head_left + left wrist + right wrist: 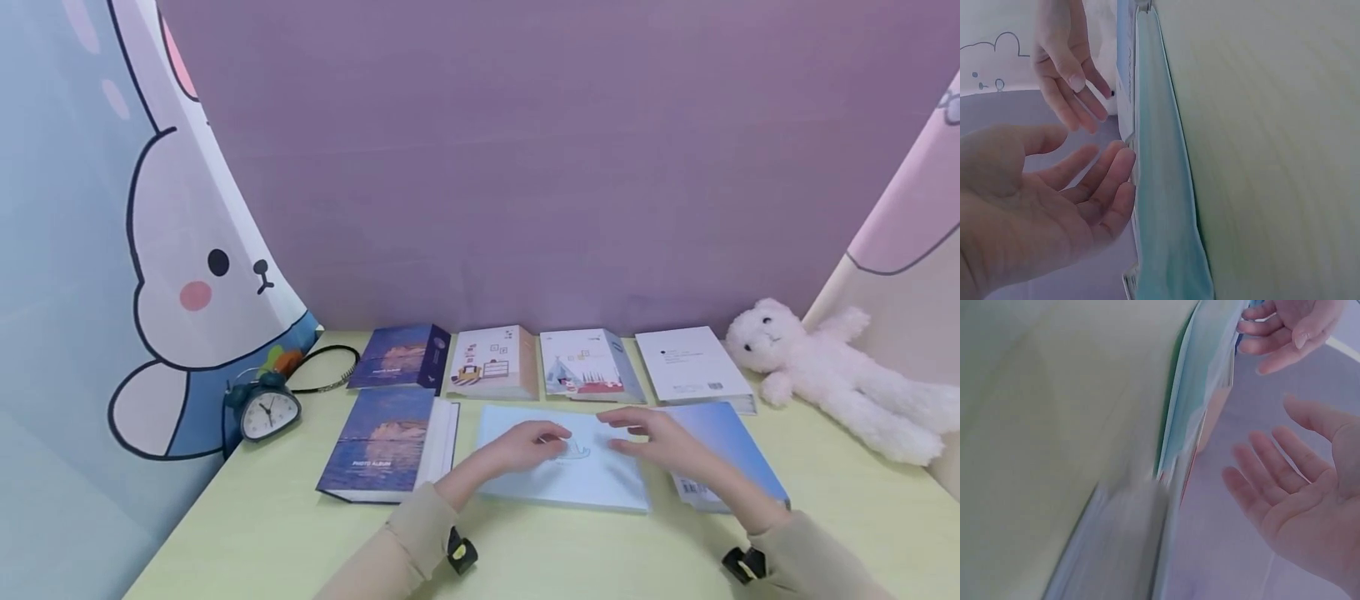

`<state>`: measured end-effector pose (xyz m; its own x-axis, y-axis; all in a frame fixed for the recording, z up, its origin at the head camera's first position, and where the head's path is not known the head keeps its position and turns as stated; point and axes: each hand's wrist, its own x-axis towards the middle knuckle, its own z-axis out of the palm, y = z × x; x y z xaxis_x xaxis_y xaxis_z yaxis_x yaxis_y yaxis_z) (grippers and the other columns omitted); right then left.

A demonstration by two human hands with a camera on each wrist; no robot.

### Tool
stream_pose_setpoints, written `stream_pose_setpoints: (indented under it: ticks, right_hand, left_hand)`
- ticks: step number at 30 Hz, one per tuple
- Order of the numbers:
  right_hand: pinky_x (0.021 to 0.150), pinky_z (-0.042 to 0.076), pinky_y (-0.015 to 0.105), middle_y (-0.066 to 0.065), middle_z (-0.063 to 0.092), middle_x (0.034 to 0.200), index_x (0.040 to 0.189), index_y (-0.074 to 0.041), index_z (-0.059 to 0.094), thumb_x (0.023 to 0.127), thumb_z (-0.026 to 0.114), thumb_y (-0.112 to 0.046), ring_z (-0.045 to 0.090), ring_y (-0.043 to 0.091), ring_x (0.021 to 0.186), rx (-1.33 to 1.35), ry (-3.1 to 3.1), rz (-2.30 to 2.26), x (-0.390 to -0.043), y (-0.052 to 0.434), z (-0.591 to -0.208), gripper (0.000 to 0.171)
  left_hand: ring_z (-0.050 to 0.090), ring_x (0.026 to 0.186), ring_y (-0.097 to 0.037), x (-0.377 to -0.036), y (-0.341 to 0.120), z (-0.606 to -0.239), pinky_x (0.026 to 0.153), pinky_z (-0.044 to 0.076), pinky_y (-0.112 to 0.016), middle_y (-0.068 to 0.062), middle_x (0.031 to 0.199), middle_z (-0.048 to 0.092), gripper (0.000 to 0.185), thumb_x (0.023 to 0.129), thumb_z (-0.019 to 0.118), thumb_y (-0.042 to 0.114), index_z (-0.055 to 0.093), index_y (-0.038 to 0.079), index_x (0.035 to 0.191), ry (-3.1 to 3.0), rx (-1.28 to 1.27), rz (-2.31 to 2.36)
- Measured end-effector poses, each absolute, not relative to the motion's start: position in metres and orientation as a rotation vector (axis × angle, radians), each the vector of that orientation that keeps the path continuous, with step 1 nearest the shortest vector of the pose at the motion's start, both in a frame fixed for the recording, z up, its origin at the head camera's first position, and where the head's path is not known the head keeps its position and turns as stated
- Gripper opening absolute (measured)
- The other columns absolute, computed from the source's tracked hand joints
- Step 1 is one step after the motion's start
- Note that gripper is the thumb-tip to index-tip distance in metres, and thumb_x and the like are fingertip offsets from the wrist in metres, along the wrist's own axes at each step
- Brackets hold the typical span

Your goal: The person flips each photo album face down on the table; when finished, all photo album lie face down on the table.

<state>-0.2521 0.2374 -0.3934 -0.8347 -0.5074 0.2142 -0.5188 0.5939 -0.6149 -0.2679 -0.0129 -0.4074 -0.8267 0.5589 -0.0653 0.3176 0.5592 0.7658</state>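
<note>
A light blue book (600,490) with a small line drawing on its cover lies flat at the front middle of the table. Over its left part is my left hand (525,447), fingers loosely bent and holding nothing. In the left wrist view this hand's fingertips (1124,156) come right to the edge of the cover. My right hand (654,438) hovers over the book's right side, its palm turned inward and its fingers (1266,459) spread with nothing in them. Both hands face each other across the cover.
A thick photo album (378,442) lies left of the light blue book, and a blue-violet book (731,446) lies to its right. Behind them is a row of several albums (495,362). An alarm clock (266,408), a black hoop (324,388) and a white plush bear (825,371) flank them.
</note>
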Motion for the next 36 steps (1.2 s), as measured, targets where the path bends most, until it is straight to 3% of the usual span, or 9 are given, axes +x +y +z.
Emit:
stream_pose_setpoints:
  ticks: [7,12,19,25,32,36]
  right_hand:
    - [0.090,0.049,0.052,0.020,0.060,0.123,0.123,0.004,0.056,0.089,0.064,-0.020,0.058,0.040,0.110,1.075,-2.781,1.120,-0.256,0.214,-0.398,0.042]
    - [0.089,0.051,0.048,0.019,0.061,0.121,0.121,0.005,0.058,0.087,0.066,-0.018,0.058,0.038,0.109,1.126,-2.798,1.130,-0.260,0.199,-0.400,0.042]
    - [0.091,0.050,0.046,0.015,0.062,0.121,0.121,0.001,0.060,0.086,0.068,-0.025,0.058,0.034,0.111,1.141,-2.863,1.034,-0.262,0.188,-0.404,0.044]
    - [0.094,0.047,0.048,0.015,0.061,0.124,0.122,-0.001,0.059,0.084,0.069,-0.026,0.056,0.034,0.114,1.134,-2.906,0.932,-0.261,0.185,-0.403,0.046]
    - [0.100,0.038,0.058,0.020,0.052,0.133,0.127,-0.003,0.057,0.082,0.071,-0.030,0.047,0.040,0.123,1.221,-2.944,0.846,-0.256,0.175,-0.396,0.054]
    - [0.101,0.034,0.061,0.021,0.050,0.136,0.127,-0.004,0.057,0.084,0.068,-0.033,0.044,0.042,0.125,1.255,-2.978,0.834,-0.254,0.171,-0.395,0.054]
  left_hand:
    - [0.059,0.110,-0.025,-0.259,-0.049,-0.407,0.096,0.047,-0.038,-0.010,0.118,0.064,0.031,0.097,0.051,0.021,0.060,0.005,0.122,2.627,0.705,1.128]
    - [0.057,0.114,-0.029,-0.255,-0.072,-0.404,0.097,0.046,-0.041,-0.014,0.121,0.061,0.034,0.098,0.048,0.020,0.058,0.001,0.124,2.620,0.700,1.107]
    - [0.044,0.126,-0.036,-0.249,-0.090,-0.403,0.104,0.038,-0.050,-0.019,0.136,0.048,0.040,0.098,0.048,0.024,0.052,0.002,0.131,2.507,0.634,1.212]
    - [0.043,0.125,-0.042,-0.249,-0.102,-0.410,0.098,0.045,-0.049,-0.025,0.144,0.031,0.051,0.098,0.050,0.024,0.036,0.002,0.142,2.461,0.486,1.282]
    - [0.046,0.125,-0.039,-0.254,-0.109,-0.409,0.098,0.046,-0.047,-0.027,0.143,0.037,0.065,0.097,0.052,0.027,0.020,0.004,0.149,2.330,0.349,1.396]
    - [0.046,0.124,-0.043,-0.252,-0.111,-0.406,0.100,0.043,-0.051,-0.030,0.146,0.028,0.069,0.096,0.054,0.023,0.016,0.003,0.150,2.132,0.286,1.529]
